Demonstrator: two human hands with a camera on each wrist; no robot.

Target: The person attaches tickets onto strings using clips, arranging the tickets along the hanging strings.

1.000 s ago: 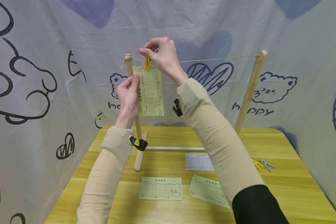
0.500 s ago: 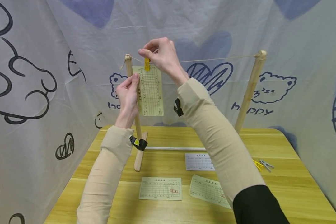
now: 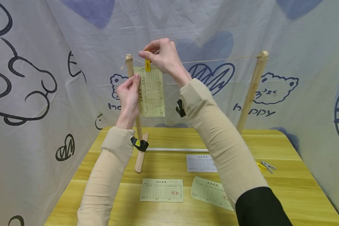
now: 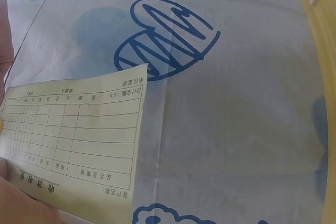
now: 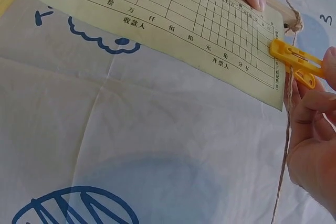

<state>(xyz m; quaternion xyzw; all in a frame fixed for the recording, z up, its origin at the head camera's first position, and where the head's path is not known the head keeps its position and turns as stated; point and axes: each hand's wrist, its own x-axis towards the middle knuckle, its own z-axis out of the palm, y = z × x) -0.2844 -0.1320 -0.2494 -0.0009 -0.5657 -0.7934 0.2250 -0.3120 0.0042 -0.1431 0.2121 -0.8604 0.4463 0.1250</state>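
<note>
A yellow-green receipt slip (image 3: 152,94) hangs lengthwise at the left end of a thin string (image 3: 220,60). Its left edge is pinched between thumb and fingers of my left hand (image 3: 128,94). My right hand (image 3: 166,58) grips the handles of a yellow clothespin (image 3: 148,65) at the slip's top edge. In the right wrist view the clothespin (image 5: 296,59) overlaps the slip's end, right at the string (image 5: 287,129). The left wrist view shows the slip's printed grid (image 4: 79,129), with the clothespin mostly out of frame.
Two wooden posts (image 3: 252,91) carry the string, joined low by a white rod (image 3: 178,150). On the wooden table (image 3: 124,201) lie two more greenish slips (image 3: 161,190) and a whiter slip (image 3: 200,163). Yellow and grey clothespins (image 3: 268,167) lie at the right, partly behind my right sleeve.
My right thumb and fingers have shifted very slightly on the clothespin, and more of its top shows. The left hand and slip have barely moved.
</note>
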